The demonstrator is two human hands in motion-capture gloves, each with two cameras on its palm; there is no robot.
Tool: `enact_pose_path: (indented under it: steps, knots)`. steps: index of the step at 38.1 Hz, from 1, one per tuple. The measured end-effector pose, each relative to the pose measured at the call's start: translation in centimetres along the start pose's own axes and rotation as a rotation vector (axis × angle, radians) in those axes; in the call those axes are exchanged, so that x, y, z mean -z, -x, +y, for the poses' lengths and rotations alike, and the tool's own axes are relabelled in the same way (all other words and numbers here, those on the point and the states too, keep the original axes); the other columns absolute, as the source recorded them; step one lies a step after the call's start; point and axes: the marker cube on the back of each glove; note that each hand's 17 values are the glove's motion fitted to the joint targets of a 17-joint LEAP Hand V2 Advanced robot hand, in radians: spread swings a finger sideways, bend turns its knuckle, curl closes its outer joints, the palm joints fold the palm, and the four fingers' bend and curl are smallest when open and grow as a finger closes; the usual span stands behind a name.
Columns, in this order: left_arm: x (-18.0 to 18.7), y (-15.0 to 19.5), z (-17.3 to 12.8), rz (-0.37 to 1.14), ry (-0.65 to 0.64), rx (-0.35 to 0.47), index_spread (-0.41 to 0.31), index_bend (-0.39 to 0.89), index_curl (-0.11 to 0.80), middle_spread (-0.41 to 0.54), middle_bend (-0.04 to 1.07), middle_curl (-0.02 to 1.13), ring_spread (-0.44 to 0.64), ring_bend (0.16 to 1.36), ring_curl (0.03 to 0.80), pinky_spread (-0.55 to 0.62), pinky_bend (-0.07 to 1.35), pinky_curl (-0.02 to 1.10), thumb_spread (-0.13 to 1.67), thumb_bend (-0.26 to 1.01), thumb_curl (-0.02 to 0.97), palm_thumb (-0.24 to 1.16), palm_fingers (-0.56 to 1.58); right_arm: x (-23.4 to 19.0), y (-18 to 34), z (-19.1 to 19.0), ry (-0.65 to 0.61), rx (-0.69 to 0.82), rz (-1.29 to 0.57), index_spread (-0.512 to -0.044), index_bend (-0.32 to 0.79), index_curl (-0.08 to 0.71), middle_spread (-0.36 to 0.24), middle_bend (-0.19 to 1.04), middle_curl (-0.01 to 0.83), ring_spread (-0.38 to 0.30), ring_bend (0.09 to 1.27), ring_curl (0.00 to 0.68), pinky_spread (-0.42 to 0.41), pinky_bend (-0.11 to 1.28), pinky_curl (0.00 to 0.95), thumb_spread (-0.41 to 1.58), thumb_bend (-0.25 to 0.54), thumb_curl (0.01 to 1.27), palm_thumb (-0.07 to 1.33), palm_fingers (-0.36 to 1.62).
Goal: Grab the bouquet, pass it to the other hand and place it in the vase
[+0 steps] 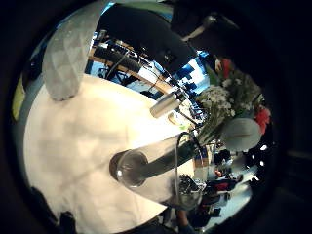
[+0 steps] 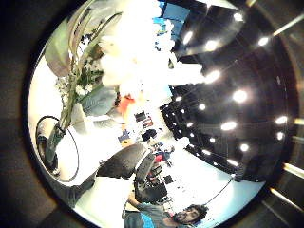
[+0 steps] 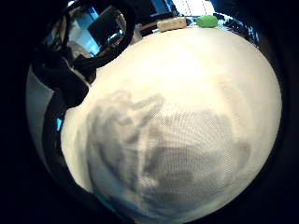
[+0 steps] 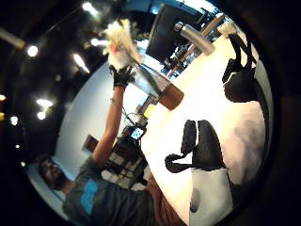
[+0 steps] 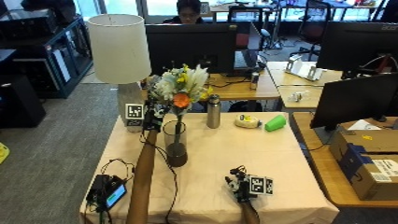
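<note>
With its stems already inside the glass vase (image 5: 176,144) at centre frame, the bouquet (image 5: 180,88) is judged placed but not yet let go, being grasped by the left hand (image 5: 151,116), while the right hand (image 5: 239,186) is rested released on the bench (image 5: 205,186) at lower right.

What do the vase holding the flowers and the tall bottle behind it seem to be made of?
The vase looks like clear glass: the bouquet stems show through its wall, and its base looks darker, perhaps tinted. The bottle looks like brushed metal, probably steel: dull silver-grey, opaque, with a soft sheen. Neither can be confirmed by sight alone.
</note>
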Motion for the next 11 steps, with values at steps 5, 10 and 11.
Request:
enact_pose_path:
  steps: [5,10,11]
  knots:
    - [2.1,1.1,0.6,-0.003,-0.048,0.18,0.06,0.06,0.275,-0.023,0.32,0.4,0.09,0.68,0.363,0.4,0.52,0.37,0.72,-0.05,0.386,0.19,0.24,-0.2,0.3,0.7,0.05,-0.07,-0.022,-0.279,0.15,0.381,-0.143,0.33,0.467,-0.13,0.43,0.407,0.037,0.3,0.367,0.9,-0.026,0.56,0.83,1.11]
    - [4.0,-0.6,0.8,0.001,-0.116,0.109,0.069,0.08,0.255,0.021,0.29,0.4,0.15,0.68,0.355,0.43,0.55,0.38,0.72,-0.05,0.376,0.18,0.19,-0.1,0.0,-0.7,-0.05,0.089,0.057,-0.279,0.15,0.383,-0.143,0.32,0.467,-0.138,0.42,0.409,0.058,0.27,0.365,0.9,-0.026,0.56,0.83,1.1]
    - [4.2,-0.8,0.8,0.002,-0.122,0.1,0.071,0.09,0.252,0.03,0.28,0.39,0.16,0.67,0.353,0.44,0.55,0.38,0.72,-0.05,0.373,0.18,0.18,-0.1,0.0,-0.9,-0.065,0.113,0.067,-0.279,0.15,0.384,-0.143,0.32,0.467,-0.139,0.42,0.408,0.06,0.26,0.364,0.9,-0.026,0.56,0.83,1.1]
